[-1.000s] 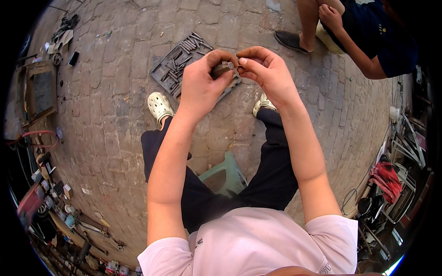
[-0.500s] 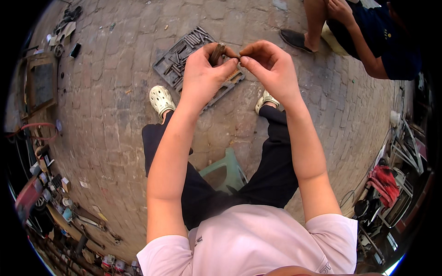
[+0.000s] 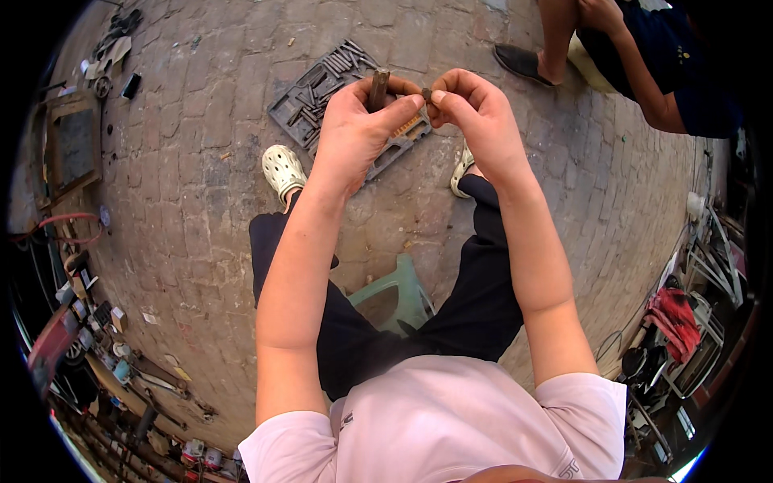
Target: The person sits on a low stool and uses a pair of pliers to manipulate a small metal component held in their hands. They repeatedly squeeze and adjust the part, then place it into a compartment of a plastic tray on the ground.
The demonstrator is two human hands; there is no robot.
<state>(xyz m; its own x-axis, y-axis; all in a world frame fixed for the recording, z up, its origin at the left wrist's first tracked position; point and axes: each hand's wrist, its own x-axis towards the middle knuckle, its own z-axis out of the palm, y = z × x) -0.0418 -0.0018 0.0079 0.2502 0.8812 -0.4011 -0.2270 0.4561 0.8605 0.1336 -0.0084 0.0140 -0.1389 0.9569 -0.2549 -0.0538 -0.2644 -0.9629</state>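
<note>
My left hand (image 3: 358, 121) is closed around a short brownish metal rod (image 3: 378, 88), which stands up between its thumb and fingers. A small dark piece (image 3: 427, 95) sits at the meeting fingertips of both hands. My right hand (image 3: 475, 117) pinches this piece between thumb and forefinger; it is too small to name. Beneath my hands, a grey compartmented tool case (image 3: 282, 109) lies on the paving, partly hidden by my left hand. Several loose metal bits or rods (image 3: 310, 101) lie in it, with an orange-yellow row near its right side.
A green plastic stool (image 3: 407, 294) shows between my legs. At the upper right sits another person (image 3: 636, 64), one dark shoe (image 3: 519, 62) on the paving. Tools and parts crowd the left edge; metal frames and a red cloth (image 3: 675, 322) lie at right.
My right hand has shifted slightly right, and the small dark piece shows more plainly between the fingertips. The rod in my left hand stands more upright. My right foot has turned.
</note>
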